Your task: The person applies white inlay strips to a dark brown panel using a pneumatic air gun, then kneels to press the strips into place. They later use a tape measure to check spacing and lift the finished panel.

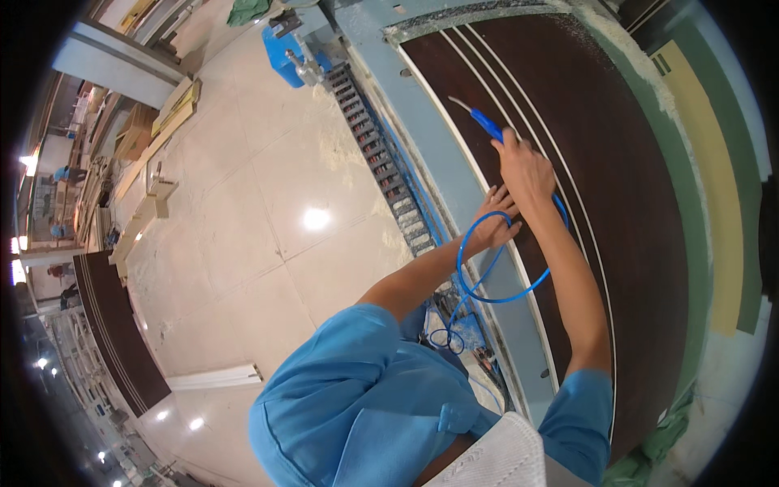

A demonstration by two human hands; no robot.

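Note:
My right hand (527,169) is closed around a blue air blow gun (487,125), whose thin bent metal nozzle points to the far left. From its grip a blue air hose (466,286) loops beneath my right forearm and hangs down past the machine's edge. Under both hands lies a dark brown panel (641,268) with pale lines running lengthwise. My left hand (497,226) rests at the panel's near-left edge, close to my right wrist, fingers stretched out. Part of the left hand is crossed by the hose.
The panel lies on a blue-grey machine bed (442,105) edged with sawdust. A cable chain (377,146) runs along its left side, with a blue machine part (282,58) at the far end. Another striped brown panel (118,333) and a white strip (215,378) are on the left.

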